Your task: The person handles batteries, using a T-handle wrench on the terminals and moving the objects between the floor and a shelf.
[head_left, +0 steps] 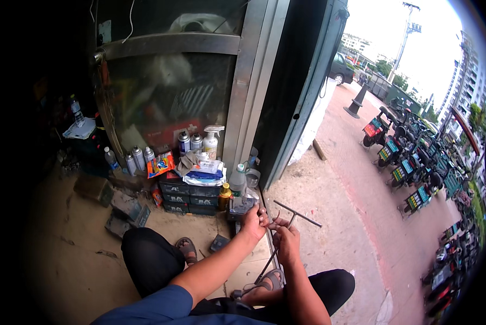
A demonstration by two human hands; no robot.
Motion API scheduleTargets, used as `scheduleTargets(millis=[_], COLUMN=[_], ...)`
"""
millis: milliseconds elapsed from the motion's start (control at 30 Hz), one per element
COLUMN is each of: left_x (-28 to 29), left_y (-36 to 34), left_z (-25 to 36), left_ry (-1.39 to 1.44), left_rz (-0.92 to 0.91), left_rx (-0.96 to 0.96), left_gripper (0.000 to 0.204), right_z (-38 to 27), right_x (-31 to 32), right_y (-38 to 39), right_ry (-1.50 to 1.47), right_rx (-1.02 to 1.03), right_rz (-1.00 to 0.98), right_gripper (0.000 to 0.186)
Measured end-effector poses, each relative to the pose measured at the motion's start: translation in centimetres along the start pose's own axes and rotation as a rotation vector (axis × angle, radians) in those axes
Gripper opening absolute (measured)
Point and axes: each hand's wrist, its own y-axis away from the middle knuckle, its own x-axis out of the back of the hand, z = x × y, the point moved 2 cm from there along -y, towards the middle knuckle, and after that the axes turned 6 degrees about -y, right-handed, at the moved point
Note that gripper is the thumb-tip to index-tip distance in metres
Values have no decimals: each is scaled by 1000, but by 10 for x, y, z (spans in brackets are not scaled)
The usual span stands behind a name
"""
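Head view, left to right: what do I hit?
Water bottle → orange packet → white spray bottle → left hand → right hand → traffic cone → high-rise.

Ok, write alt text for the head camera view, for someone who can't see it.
A person's left hand and right hand are close together beside a glass door, the right gripping a T-handled metal rod. Spray cans, a white spray bottle and dark boxes stand at the door's foot; on the right, scooters line the pavement.

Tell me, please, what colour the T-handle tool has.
The T-handle tool is dark grey, best seen in the head view.
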Motion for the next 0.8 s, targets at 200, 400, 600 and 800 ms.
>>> scheduleTargets(millis=[200,400,600,800], left_x=[-14,-32,-30,19], left_y=[13,38,41,5], left_z=[-12,-22,-13,-11], left_ry=[-72,-282,-401,-484], left_rz=[40,-256,-334,-235], left_rx=[-13,111,81,85], left_gripper=[20,18,19,18], right_z=[-31,-77,-81,-103], right_x=[-18,-6,9,32], right_y=[-7,-35,-54,-69], right_ry=[436,748,766,649], right_rx=[244,178,143,45], right_rz=[20,-89,-167,53], right_gripper=[19,27,25,30])
